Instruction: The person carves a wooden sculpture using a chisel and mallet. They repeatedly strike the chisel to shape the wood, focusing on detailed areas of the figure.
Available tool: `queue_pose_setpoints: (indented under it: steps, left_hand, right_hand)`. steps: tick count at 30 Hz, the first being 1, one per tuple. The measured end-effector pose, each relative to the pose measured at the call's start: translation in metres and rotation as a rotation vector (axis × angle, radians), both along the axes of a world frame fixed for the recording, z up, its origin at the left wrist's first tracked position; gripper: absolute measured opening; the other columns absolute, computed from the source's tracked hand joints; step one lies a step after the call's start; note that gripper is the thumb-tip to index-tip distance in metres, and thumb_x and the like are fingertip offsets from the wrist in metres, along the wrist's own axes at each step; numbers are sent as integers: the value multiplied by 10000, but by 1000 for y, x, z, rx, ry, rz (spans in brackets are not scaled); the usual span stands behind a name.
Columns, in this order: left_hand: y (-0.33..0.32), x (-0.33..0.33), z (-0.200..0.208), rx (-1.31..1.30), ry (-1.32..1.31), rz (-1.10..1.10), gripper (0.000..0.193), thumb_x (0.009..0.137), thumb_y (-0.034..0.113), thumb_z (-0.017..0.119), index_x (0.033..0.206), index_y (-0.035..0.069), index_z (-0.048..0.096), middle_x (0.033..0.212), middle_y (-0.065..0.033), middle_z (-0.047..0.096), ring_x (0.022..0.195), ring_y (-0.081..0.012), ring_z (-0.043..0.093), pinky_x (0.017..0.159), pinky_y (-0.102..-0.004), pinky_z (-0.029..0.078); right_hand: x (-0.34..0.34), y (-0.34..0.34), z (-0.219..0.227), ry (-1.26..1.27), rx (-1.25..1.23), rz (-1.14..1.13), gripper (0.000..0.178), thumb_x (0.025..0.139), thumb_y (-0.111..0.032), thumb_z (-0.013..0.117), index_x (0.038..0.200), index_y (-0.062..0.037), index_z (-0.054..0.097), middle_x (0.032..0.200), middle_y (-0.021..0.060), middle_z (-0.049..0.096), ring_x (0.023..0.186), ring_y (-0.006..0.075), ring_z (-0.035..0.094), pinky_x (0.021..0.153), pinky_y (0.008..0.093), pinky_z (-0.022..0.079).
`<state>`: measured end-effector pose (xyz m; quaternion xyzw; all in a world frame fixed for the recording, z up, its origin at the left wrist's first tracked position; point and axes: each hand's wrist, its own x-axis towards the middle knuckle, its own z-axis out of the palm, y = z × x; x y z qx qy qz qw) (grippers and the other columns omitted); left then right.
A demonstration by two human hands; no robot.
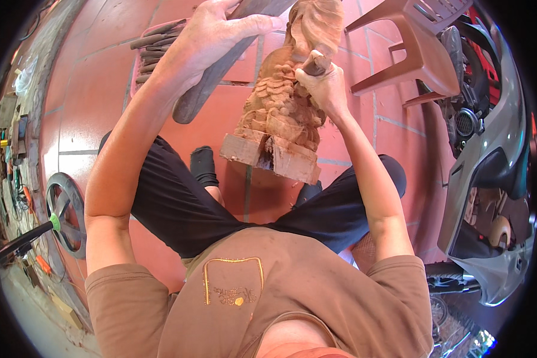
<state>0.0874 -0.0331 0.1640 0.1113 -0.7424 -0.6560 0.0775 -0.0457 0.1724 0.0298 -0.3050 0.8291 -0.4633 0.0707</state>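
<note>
A reddish-brown wood carving, with scaly, layered relief and a flat block base, lies on the floor between my legs, its base toward me. My left hand is wrapped round a long, dark wooden club, held to the left of the carving's upper part. Against the carving's right side, my right hand grips a chisel by its wooden handle. The fist and handle hide the chisel's blade.
Several dark-handled tools lie in a pink tray at the far left. A brown plastic chair stands at the far right, beside a grey motorbike. Left of me are a black wheel and cluttered hand tools along the wall.
</note>
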Motion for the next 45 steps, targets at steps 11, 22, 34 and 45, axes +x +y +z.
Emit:
queue_pose_setpoints:
  steps: [11, 22, 34, 45]
  left_hand:
    - [16, -5, 0, -90, 131, -88, 447, 910, 200, 716, 1278, -24, 595, 1022, -53, 670, 881, -94, 598, 767, -258, 487]
    - [16, -4, -6, -123, 140, -151, 462, 894, 128, 727, 1297, -43, 577, 1151, -96, 678, 1051, -124, 616, 940, -285, 489]
    - [19, -14, -37, -838, -72, -244, 535, 882, 266, 730, 1338, 40, 566, 1107, -187, 723, 1008, -277, 701, 902, -394, 521]
    - [22, -15, -46, -697, 88, -160, 561, 887, 262, 754, 1357, 30, 555, 1081, -158, 726, 991, -186, 680, 907, -350, 512]
  right_hand:
    - [-21, 9, 13, -431, -464, -112, 128, 871, -73, 732, 828, -30, 619, 769, 65, 678, 736, 200, 720, 676, 308, 612]
    - [-14, 4, -2, 74, 68, 41, 200, 838, -198, 764, 834, -33, 651, 714, 49, 688, 677, 106, 626, 655, 317, 513]
    - [-13, -5, 3, 156, 141, 58, 271, 826, -223, 728, 942, 21, 712, 753, 185, 700, 692, 281, 681, 689, 394, 536]
    - [-9, -6, 8, 29, 166, 26, 272, 822, -245, 736, 897, 16, 721, 735, 167, 703, 707, 246, 713, 703, 398, 544]
